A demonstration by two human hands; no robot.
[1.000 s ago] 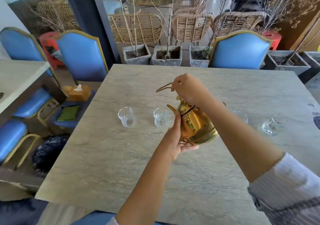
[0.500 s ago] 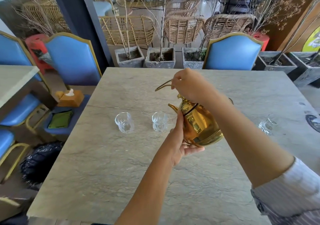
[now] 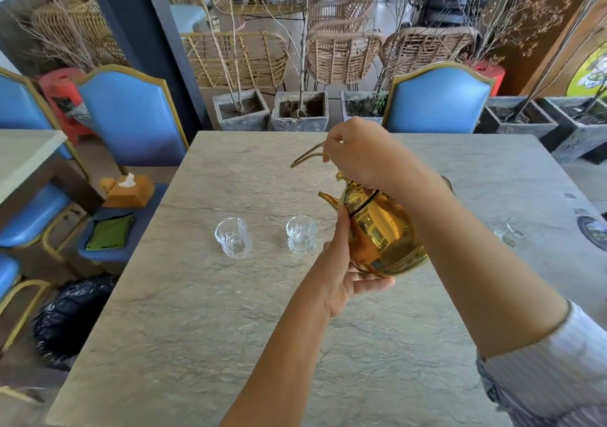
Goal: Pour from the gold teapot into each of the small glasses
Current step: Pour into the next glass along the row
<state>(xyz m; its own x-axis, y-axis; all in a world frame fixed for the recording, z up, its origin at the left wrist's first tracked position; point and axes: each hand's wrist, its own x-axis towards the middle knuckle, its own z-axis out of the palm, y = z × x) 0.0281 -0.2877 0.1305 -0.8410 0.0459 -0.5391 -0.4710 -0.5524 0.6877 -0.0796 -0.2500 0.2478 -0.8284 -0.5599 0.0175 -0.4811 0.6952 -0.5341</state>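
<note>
Gold teapot (image 3: 384,232) is held above the grey stone tabletop (image 3: 197,328), a little right of the middle, and it is tilted so that its short spout points to the left. Its thin wire handle sticks out to the left, above the spout. The right hand (image 3: 361,154) comes from above and its fingers are closed together on the handle at the top of the teapot. The left hand (image 3: 341,272) supports the pot from the lower left side: its thumb lies upward along the gold wall and the other fingers are curled under the base, so they are clamped on the pot's body.

Two small glasses stand upright on the tabletop to the left of the teapot. The nearer glass (image 3: 301,233) is just beside the left hand, below the spout and slightly left of it, not touching it. The second glass (image 3: 232,236) stands farther left, apart from the first one. Both are of clear ribbed glass; I cannot tell if there is liquid in them. At the right side, behind the right forearm, one more clear glass (image 3: 515,231) is seen on the tabletop, partly blurred.

The right arm has a striped sleeve (image 3: 555,370) pushed up. A blue chair (image 3: 437,101) with gold frame stands at the far edge of the tabletop.
</note>
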